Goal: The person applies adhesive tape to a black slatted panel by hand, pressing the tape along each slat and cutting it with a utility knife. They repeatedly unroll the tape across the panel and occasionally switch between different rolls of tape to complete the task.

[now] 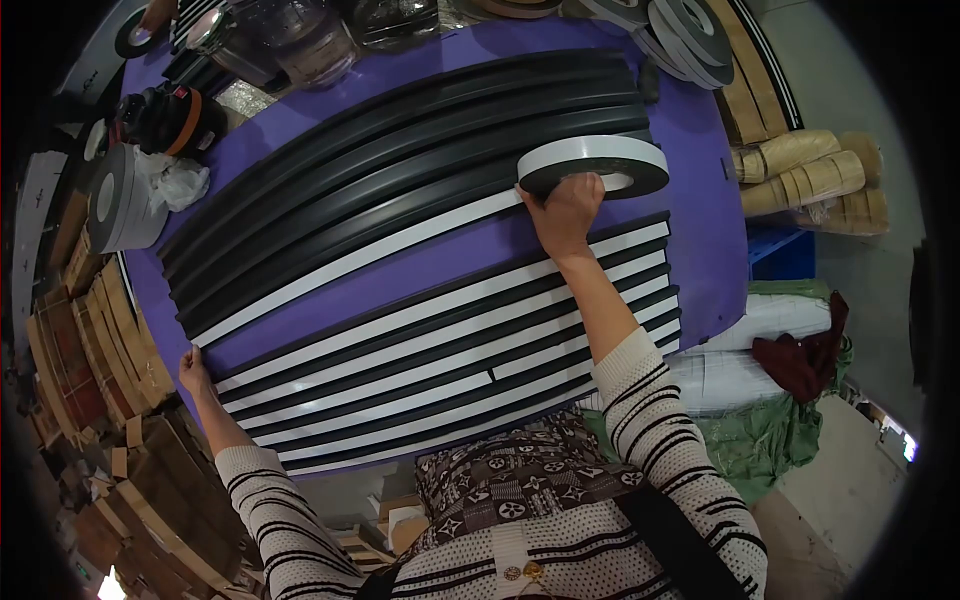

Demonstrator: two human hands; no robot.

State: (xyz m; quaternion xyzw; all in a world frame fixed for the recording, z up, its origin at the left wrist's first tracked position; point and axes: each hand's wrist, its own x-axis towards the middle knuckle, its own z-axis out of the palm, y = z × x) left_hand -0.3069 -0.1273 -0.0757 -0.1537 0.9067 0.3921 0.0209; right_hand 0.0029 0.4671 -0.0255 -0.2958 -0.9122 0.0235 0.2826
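Observation:
My right hand [568,215] grips a large roll of white-faced tape [592,155], its fingers in the roll's centre. From the roll a white strip [360,263] runs left along the front edge of the nearest black ribbed strip. At that strip's left end my left hand [194,371] pinches the end, fingers closed on it. Farther back lie several bare black strips [400,130] side by side. Nearer my body, several black strips with white tape [440,345] lie in a row; one white band shows a small dark gap.
The purple tabletop [700,210] holds everything. Tape rolls stand at the left [125,200] and back right [690,40]. A black device with an orange band [180,120] and clear containers [300,40] sit at the back. Cardboard bundles [810,180] lie right. Another person's hand shows top left.

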